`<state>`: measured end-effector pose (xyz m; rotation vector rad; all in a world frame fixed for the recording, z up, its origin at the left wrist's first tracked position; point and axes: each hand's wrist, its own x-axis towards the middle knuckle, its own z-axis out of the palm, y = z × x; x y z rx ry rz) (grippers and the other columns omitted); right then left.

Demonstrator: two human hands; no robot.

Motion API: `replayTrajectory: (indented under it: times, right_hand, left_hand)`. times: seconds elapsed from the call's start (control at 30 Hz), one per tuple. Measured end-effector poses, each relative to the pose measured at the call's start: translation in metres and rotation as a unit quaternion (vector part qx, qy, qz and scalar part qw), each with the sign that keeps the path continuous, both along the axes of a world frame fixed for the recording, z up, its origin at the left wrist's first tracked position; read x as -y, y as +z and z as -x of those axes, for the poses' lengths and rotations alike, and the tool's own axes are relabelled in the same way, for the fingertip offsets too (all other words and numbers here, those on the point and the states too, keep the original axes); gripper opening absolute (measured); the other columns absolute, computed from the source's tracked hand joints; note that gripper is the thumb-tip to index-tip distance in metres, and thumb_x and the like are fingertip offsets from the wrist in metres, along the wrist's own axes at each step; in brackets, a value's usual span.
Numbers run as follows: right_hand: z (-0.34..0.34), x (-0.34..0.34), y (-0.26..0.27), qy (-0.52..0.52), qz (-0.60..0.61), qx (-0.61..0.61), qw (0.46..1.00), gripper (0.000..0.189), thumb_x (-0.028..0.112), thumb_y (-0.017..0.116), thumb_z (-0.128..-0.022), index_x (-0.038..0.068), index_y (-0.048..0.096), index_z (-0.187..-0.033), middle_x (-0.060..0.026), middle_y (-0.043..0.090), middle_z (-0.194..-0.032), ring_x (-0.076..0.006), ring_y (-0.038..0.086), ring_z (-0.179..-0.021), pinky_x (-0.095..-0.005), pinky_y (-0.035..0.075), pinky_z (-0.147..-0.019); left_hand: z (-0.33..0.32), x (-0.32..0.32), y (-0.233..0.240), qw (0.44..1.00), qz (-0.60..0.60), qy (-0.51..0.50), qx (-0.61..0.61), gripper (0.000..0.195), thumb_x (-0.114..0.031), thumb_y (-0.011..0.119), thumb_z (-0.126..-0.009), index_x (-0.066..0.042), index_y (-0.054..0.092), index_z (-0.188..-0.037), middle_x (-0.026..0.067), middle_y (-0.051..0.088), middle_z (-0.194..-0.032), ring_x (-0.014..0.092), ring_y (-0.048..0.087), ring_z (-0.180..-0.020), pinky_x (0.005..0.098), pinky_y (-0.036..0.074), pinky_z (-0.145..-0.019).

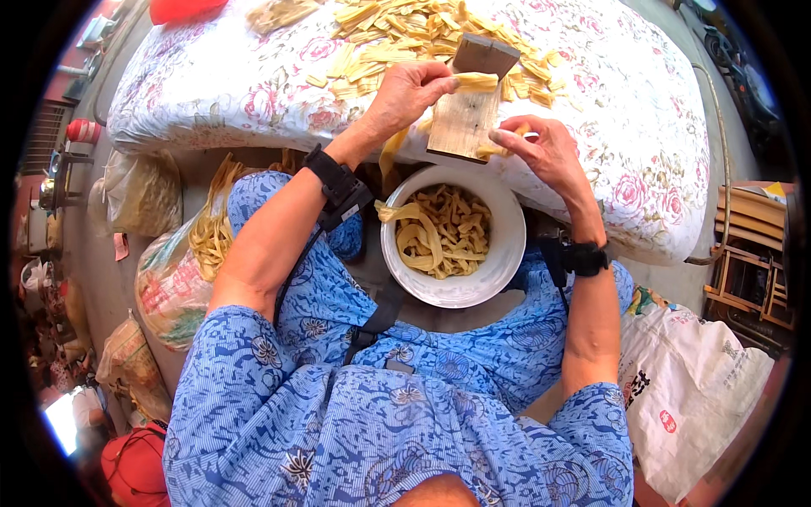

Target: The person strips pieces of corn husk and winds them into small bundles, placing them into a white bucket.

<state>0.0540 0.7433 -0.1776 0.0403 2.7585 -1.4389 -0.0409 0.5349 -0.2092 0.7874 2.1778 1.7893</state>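
My left hand (415, 92) pinches one end of a flat yellow dried strip (476, 82), which lies across a wooden board (466, 123) with a raised end block (486, 54). To the right of the board, my right hand (542, 149) grips a short yellow piece (500, 149) between thumb and fingers. Another long strip (393, 152) hangs at the cloth's edge below my left hand. Under the board's near end, a white basin (453, 298) holds many curled yellow-brown pieces (462, 234). Beyond the board lies a pile of flat yellow strips (405, 44).
A floral cloth (285, 95) covers the surface in front. Long strips (212, 237) rest on a plastic bag (168, 288) at the left. A white woven sack (690, 393) lies at the right, near stacked wooden furniture (751, 247). A metal rail (725, 171) curves beside the cloth.
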Motion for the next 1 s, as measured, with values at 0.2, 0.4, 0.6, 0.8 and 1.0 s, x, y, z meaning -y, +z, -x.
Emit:
replayTrajectory:
  times: [0.2, 0.4, 0.6, 0.8, 1.0]
  right_hand:
    - [-0.012, 0.003, 0.01, -0.041, 0.097, -0.074, 0.992, 0.031, 0.029, 0.057, -0.085, -0.002, 0.061, -0.087, -0.006, 0.061, -0.072, -0.0082, 0.056, -0.069, -0.0213, 0.045, -0.06]
    - [-0.015, 0.017, -0.019, 0.018, 0.159, 0.159, 0.974, 0.03, 0.025, 0.056, -0.084, -0.001, 0.062, -0.073, 0.001, 0.052, -0.052, -0.0034, 0.042, -0.043, -0.0184, 0.033, -0.041]
    - [-0.027, 0.038, 0.013, 0.188, 0.457, 0.228, 0.839, 0.029, 0.025, 0.053, -0.087, -0.001, 0.062, -0.097, 0.0023, 0.053, -0.057, -0.0008, 0.038, -0.042, -0.0155, 0.029, -0.042]
    - [-0.011, 0.043, -0.004, 0.038, 0.313, 0.022, 0.949, 0.035, 0.031, 0.052, -0.087, 0.0, 0.062, -0.099, -0.0018, 0.06, -0.068, -0.005, 0.049, -0.05, -0.0174, 0.038, -0.048]
    - [-0.015, 0.042, -0.01, 0.032, 0.04, -0.069, 0.996, 0.023, 0.026, 0.061, -0.075, 0.012, 0.065, -0.093, -0.0059, 0.058, -0.069, -0.0153, 0.054, -0.057, -0.0249, 0.044, -0.055]
  left_hand:
    - [-0.052, -0.018, 0.012, 0.942, 0.099, -0.107, -0.303, 0.01, -0.014, 0.06, -0.078, -0.007, 0.058, -0.086, 0.0104, 0.056, -0.072, 0.027, 0.054, -0.065, 0.0325, 0.044, -0.056]
    - [-0.053, -0.016, 0.021, 0.952, 0.086, -0.137, -0.26, 0.013, -0.02, 0.062, -0.076, -0.008, 0.06, -0.082, 0.007, 0.054, -0.063, 0.02, 0.054, -0.058, 0.0297, 0.043, -0.052]
    - [-0.028, -0.003, 0.009, 0.989, 0.002, -0.15, 0.017, 0.02, -0.021, 0.056, -0.085, -0.004, 0.064, -0.09, -0.0023, 0.054, -0.061, 0.004, 0.045, -0.052, 0.018, 0.039, -0.052]
    - [-0.048, -0.011, -0.001, 0.84, -0.079, -0.267, 0.465, 0.024, -0.023, 0.04, -0.092, -0.005, 0.055, -0.091, -0.0046, 0.045, -0.061, 0.001, 0.033, -0.044, 0.0164, 0.034, -0.047]
    - [-0.051, -0.016, -0.003, 0.732, -0.157, -0.284, 0.599, 0.02, -0.02, 0.041, -0.092, -0.003, 0.051, -0.092, 0.0046, 0.05, -0.073, 0.001, 0.039, -0.047, 0.0127, 0.034, -0.042]
